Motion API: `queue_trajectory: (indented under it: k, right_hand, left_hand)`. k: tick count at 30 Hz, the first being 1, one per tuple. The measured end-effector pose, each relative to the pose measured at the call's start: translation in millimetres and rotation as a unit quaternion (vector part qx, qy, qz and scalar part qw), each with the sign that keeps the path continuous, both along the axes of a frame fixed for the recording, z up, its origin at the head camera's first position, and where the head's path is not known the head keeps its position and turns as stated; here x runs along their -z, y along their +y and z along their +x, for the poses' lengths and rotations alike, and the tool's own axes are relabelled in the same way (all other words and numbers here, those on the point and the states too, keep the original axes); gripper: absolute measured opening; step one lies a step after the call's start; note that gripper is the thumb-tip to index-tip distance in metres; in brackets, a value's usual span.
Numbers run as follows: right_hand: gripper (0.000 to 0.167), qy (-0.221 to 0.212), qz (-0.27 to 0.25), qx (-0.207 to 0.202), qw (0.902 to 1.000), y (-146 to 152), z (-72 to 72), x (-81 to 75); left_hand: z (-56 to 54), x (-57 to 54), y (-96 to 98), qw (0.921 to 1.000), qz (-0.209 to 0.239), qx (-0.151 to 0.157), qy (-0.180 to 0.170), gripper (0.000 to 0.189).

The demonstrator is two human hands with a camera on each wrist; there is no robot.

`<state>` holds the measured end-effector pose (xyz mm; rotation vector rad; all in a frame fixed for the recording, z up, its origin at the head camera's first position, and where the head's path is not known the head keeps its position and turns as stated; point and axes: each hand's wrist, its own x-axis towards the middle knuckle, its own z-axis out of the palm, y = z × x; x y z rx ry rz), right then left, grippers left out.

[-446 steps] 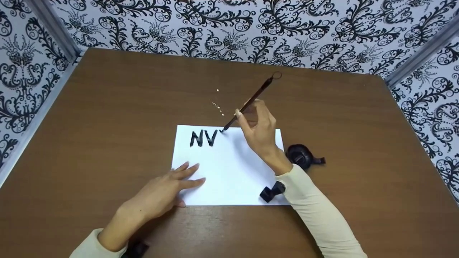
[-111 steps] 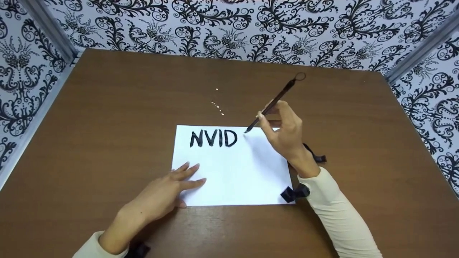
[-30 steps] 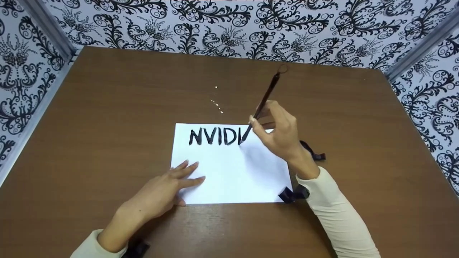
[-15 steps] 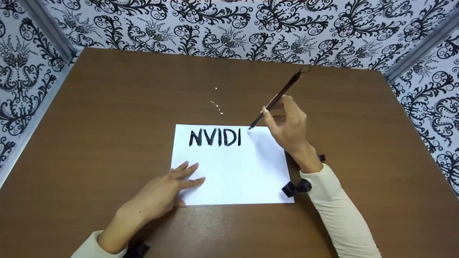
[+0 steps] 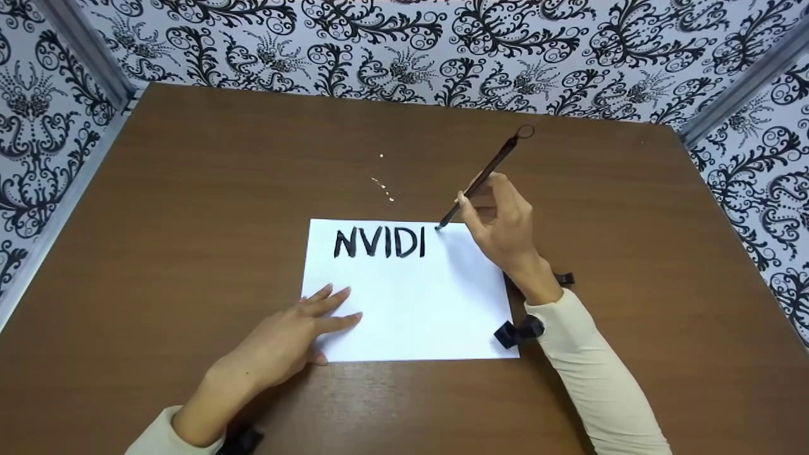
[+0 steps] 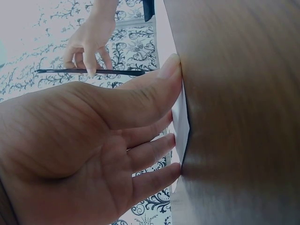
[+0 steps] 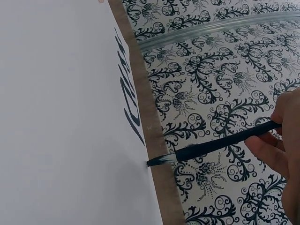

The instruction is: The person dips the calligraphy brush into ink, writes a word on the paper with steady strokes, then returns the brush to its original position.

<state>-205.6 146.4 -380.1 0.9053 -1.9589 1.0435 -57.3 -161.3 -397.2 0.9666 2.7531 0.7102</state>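
My right hand (image 5: 502, 221) pinches a dark calligraphy brush (image 5: 483, 174) with a loop at its top end. In the right wrist view the brush tip (image 7: 157, 161), black at its end and pale near the handle, meets the white paper (image 7: 65, 112) near its far edge. Black painted letters (image 5: 379, 242) reading NVIDI run along the top of the sheet, left of the tip. On the paper's lower left my left hand (image 5: 284, 338) rests with spread, fairly straight fingers; the left wrist view shows its thumb (image 6: 145, 98) and fingertips against the sheet.
The sheet lies on a brown wooden table (image 5: 189, 189). A black object (image 5: 564, 278) sits right of the paper, mostly hidden behind the right forearm. Small pale flecks (image 5: 383, 186) mark the table beyond the sheet. Patterned walls (image 5: 404, 50) close off the back and sides.
Over the longer span V, I, D and I strokes followed the N on the paper. In the last second the brush lifted from the final I and moved right and up. The left hand stayed put.
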Motion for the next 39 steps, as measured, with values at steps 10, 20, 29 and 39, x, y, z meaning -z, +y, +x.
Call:
queue_trajectory:
  k: [10, 20, 29, 39]
  right_hand:
    - [0.019, -0.004, 0.012, -0.010, 0.9999, -3, 3.1, -0.7]
    - [0.020, -0.013, 0.032, -0.014, 0.9993, -5, 6.9, -2.7]
    - [0.021, -0.022, 0.047, -0.018, 0.9985, -8, 12.0, -6.9]
    - [0.023, -0.027, 0.062, -0.036, 0.9971, -10, 17.1, -9.4]
  left_hand:
    - [-0.1, -0.6, -0.1, 1.0000, 0.003, 0.002, -0.002, 0.065]
    - [-0.4, -1.9, 1.0, 0.9998, -0.011, -0.004, -0.014, 0.066]
    - [-1.0, -3.1, 1.1, 0.9997, -0.016, -0.003, -0.017, 0.065]
    - [-0.2, -2.2, 1.0, 0.9999, -0.008, -0.006, -0.014, 0.066]
